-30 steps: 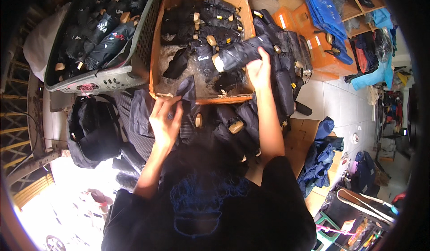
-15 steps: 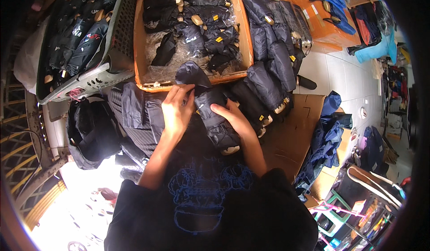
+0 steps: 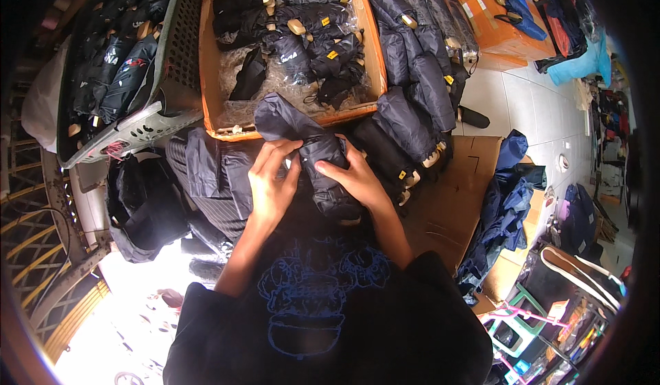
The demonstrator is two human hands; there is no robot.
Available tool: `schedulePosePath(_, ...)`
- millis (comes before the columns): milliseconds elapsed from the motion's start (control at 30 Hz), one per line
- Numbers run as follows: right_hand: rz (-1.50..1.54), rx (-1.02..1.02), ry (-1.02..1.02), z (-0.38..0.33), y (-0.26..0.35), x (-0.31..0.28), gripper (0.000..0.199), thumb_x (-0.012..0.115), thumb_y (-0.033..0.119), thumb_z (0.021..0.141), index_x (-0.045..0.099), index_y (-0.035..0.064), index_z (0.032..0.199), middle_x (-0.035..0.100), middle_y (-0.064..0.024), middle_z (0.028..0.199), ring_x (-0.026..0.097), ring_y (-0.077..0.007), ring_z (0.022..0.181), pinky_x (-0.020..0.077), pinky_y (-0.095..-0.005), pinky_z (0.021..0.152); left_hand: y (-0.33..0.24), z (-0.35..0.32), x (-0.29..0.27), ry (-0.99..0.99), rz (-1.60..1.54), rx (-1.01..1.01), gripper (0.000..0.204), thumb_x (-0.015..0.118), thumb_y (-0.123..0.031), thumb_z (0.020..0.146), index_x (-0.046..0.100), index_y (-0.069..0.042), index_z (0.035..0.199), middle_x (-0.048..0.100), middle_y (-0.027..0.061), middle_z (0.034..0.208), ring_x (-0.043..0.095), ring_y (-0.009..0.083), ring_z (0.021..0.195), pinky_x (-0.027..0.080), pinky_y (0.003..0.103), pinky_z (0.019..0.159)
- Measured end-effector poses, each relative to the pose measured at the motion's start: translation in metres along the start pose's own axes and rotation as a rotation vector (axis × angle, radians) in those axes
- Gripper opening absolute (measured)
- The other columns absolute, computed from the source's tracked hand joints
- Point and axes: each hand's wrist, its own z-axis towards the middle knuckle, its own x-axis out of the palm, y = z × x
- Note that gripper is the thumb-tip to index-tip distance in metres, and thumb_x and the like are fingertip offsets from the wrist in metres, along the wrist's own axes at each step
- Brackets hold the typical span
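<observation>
Between my hands is a black folded umbrella (image 3: 328, 194), lying slantwise in front of my chest. My right hand (image 3: 357, 180) is wrapped round its middle, thumb on top. A loose flap of dark cloth (image 3: 285, 118) sticks out at its far end, toward the box. My left hand (image 3: 273, 177) pinches the cloth's edge beside the umbrella, thumb and fingertips drawn together. Just beyond stands an open cardboard box (image 3: 237, 136) holding several black folded umbrellas (image 3: 302, 20) with pale handles. More dark umbrellas (image 3: 412, 120) are piled right of the box.
A grey plastic crate (image 3: 182, 62) full of black umbrellas stands at the left. Below it sits an open black bag (image 3: 148, 210). At the right are a flat cardboard piece (image 3: 447, 206), crumpled navy cloth (image 3: 498, 210) and a green stool (image 3: 526, 323). Orange boxes (image 3: 474, 14) stand farther back.
The umbrella's near end has swung slightly left, its pale handle end now barely showing. The cloth flap reaches farther left. My right hand has shifted slightly left; my left hand keeps pinching the cloth.
</observation>
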Motion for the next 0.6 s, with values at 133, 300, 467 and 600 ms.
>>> schedulePosePath(133,-0.169,-0.126,-0.014,-0.003,0.000,0.003,0.050,0.072,0.012,0.082,0.046,-0.0002,0.123,0.058,-0.0062,0.106,0.054,-0.0108,0.097,0.0457,-0.0263,0.084,-0.003,-0.003,-0.001,-0.010,-0.001,0.046,0.027,0.064,0.011,0.074,0.066,-0.001,0.098,0.064,0.0121,0.098,0.064,0.0228,0.089,0.051,0.029,0.080)
schedulePosePath(300,-0.179,-0.099,-0.046,-0.011,-0.001,0.010,0.060,0.076,0.015,0.078,0.042,0.0000,0.125,0.057,-0.0094,0.108,0.054,-0.0140,0.102,0.0441,-0.0289,0.088,-0.003,-0.009,-0.004,-0.018,-0.061,0.077,0.025,0.063,0.011,0.075,0.065,0.000,0.097,0.065,0.0133,0.099,0.064,0.0250,0.091,0.049,0.031,0.081)
schedulePosePath(467,-0.357,-0.257,-0.134,-0.015,0.010,0.024,0.063,0.079,0.020,0.073,0.043,-0.0011,0.120,0.060,-0.0184,0.105,0.062,-0.0245,0.097,0.0475,-0.0352,0.084,-0.003,-0.021,-0.004,-0.113,0.006,0.143,0.025,0.065,0.012,0.074,0.064,0.000,0.096,0.066,0.0130,0.095,0.064,0.0255,0.084,0.051,0.032,0.076)
schedulePosePath(600,-0.378,-0.293,-0.153,-0.017,0.011,0.030,0.063,0.079,0.019,0.073,0.043,-0.0020,0.120,0.060,-0.0194,0.105,0.062,-0.0268,0.098,0.0475,-0.0362,0.084,-0.003,-0.025,-0.008,-0.135,0.037,0.175,0.025,0.066,0.012,0.073,0.064,0.000,0.094,0.066,0.0111,0.090,0.063,0.0239,0.080,0.051,0.031,0.074)
